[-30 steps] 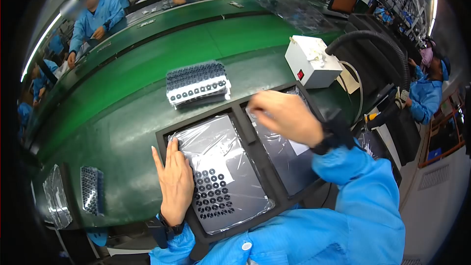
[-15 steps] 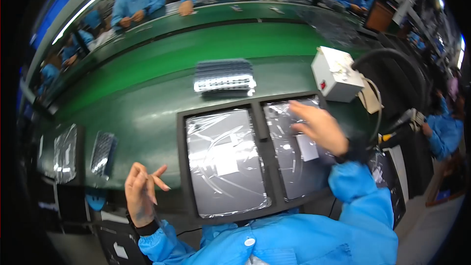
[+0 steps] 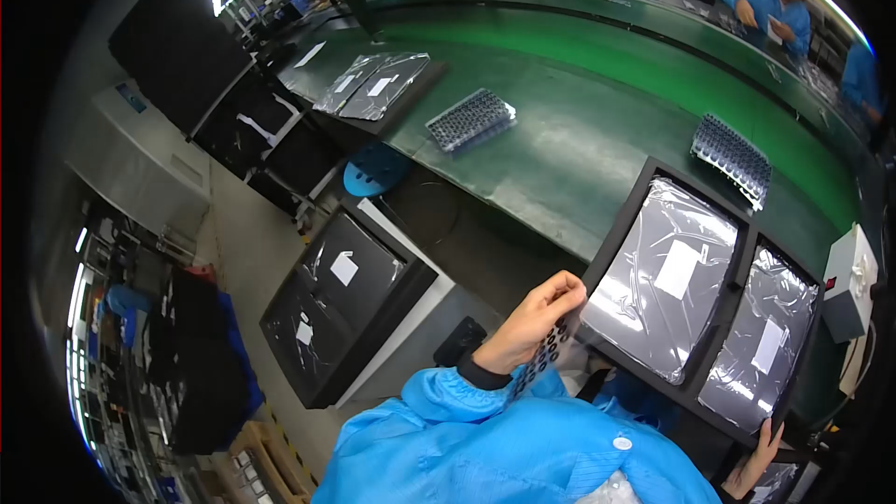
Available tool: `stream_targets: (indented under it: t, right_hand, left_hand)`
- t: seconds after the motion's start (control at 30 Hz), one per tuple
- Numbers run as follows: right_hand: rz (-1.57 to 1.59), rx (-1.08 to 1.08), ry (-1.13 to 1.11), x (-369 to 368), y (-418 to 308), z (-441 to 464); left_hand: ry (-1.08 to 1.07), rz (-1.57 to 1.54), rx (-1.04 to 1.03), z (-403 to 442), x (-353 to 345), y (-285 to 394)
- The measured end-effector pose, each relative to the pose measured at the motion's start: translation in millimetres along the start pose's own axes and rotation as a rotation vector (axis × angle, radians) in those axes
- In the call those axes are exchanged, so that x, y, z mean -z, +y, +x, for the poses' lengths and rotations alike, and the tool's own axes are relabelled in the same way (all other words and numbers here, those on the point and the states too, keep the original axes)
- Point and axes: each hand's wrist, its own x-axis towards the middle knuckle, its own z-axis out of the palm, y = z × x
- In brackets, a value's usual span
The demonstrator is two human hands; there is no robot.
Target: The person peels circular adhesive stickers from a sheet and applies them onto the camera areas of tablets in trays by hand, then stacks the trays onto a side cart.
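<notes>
The left hand pinches a black-ringed clear sheet; the right hand touches the near-right edge of the foam tray, grip unclear.

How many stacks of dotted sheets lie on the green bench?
2: one stack right of the far-left tray, the other stack behind the two-panel tray. Neither is covered.

A long green bench curves across the room in front of us, a blue stool (hard to miss, that colour) near its edge; grey floor stretches past a pale cabinet.
</notes>
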Motion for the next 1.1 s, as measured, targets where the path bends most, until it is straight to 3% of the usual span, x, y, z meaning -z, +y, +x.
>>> stream_targets:
  t: [0.03, 0.1, 0.17, 0.23, 0.3, 0.33, 0.37, 0.47, 0.63, 0.67, 0.73, 0.77, 0.83, 0.87, 0.9, 0.93, 0.97, 1.0, 1.1]
  right_hand:
    - [-0.266, 0.210, -0.055, 15, 12, 1]
    - [-0.307, 0.396, -0.127, 32, 17, -3]
    - [-0.262, 0.364, -0.156, 25, 3, -3]
    - [0.398, -0.095, 0.032, -29, -41, -11]
    - [0.498, -0.055, -0.108, -106, -91, -22]
    - [0.414, 0.088, -0.215, -127, -80, -18]
    - [0.477, -0.026, -0.288, -169, -121, -25]
    - [0.418, 0.230, -0.603, -274, -155, -31]
    - [0.477, 0.146, -1.221, -445, -174, -63]
    - [0.399, 0.222, -1.240, -484, -160, -72]
    - [0.528, -0.009, -1.413, -536, -156, -106]
    - [0.424, 0.053, -1.474, -568, -142, -115]
    - [0.390, 0.055, -1.523, -609, -124, -140]
    - [0.178, 0.236, -1.472, -630, -108, -146]
    - [-0.033, 0.410, -1.406, -647, -91, -149]
    - [-0.152, 0.707, -1.284, -650, -81, -150]
    - [-0.124, 0.658, -1.309, -648, -82, -151]
    - [-0.101, 0.683, -1.276, -650, -76, -149]
    - [-0.011, 0.653, -1.262, -638, -70, -142]
  left_hand:
    - [-0.028, 0.109, -0.018, -4, -4, 5]
    - [-0.036, 0.164, -0.021, -21, 0, 18]
    - [0.015, 0.174, -0.067, -49, 14, 33]
    - [0.077, 0.253, -0.204, -65, 33, 35]
    - [0.324, 0.195, -0.256, -112, 68, 47]
    - [0.415, 0.274, -0.318, -130, 85, 55]
    - [0.490, 0.302, -0.414, -149, 102, 59]
    - [0.825, 0.208, -0.547, -210, 138, 67]
    - [1.314, 0.211, -0.691, -291, 155, 54]
    - [1.327, 0.206, -0.672, -303, 160, 46]
    - [1.521, 0.286, -0.683, -326, 179, 30]
    - [1.536, 0.283, -0.679, -334, 189, 23]
    - [1.620, 0.437, -0.607, -341, 209, 9]
    - [1.633, 0.394, -0.591, -338, 215, 3]
    - [1.653, 0.544, -0.527, -338, 229, -8]
    - [1.644, 0.482, -0.466, -338, 241, -23]
    - [1.633, 0.421, -0.407, -338, 254, -38]
    - [1.636, 0.347, -0.559, -341, 270, -53]
    - [1.688, 0.270, -0.507, -328, 259, -38]
